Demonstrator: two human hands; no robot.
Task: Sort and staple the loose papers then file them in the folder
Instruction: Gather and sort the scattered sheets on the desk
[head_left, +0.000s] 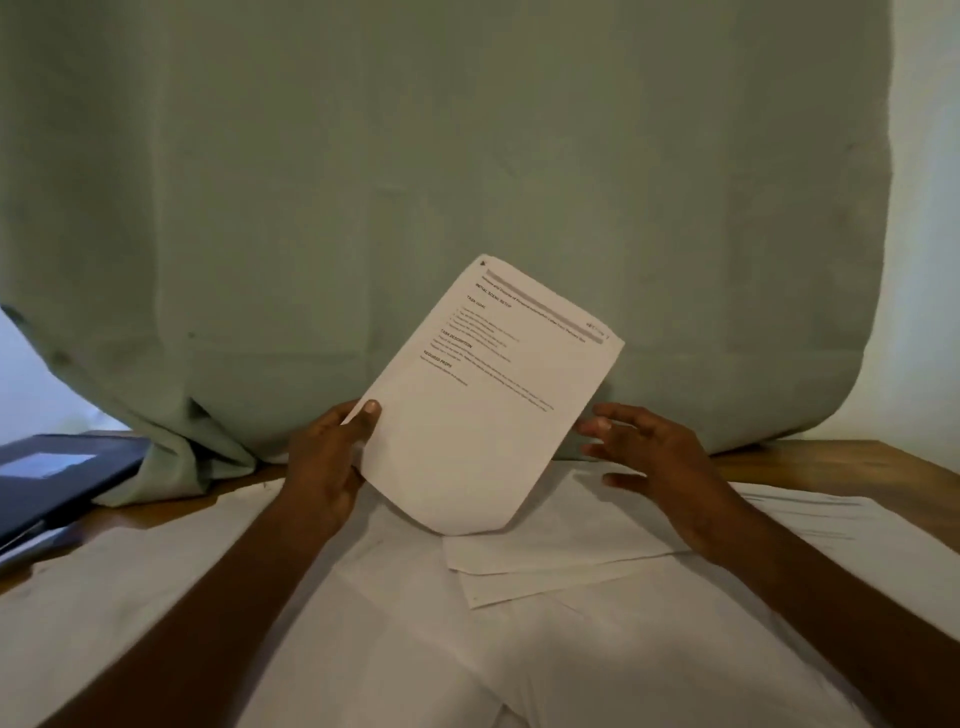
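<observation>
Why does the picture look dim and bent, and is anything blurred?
Head view: dim, soft light; the wide lens bows the curtain and table edge; the right hand is motion-blurred; the sheet in the left hand has small, soft print.

green curtain (415, 182) walls off the back, folder (57, 478) blocks far left

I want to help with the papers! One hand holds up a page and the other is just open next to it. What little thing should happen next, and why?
Probably the right hand, open and empty, should take the free edge of the printed sheet. Only the left hand pinches it at one corner, so it tilts and curls above the loose papers on the white cloth. Two hands could square it.
</observation>
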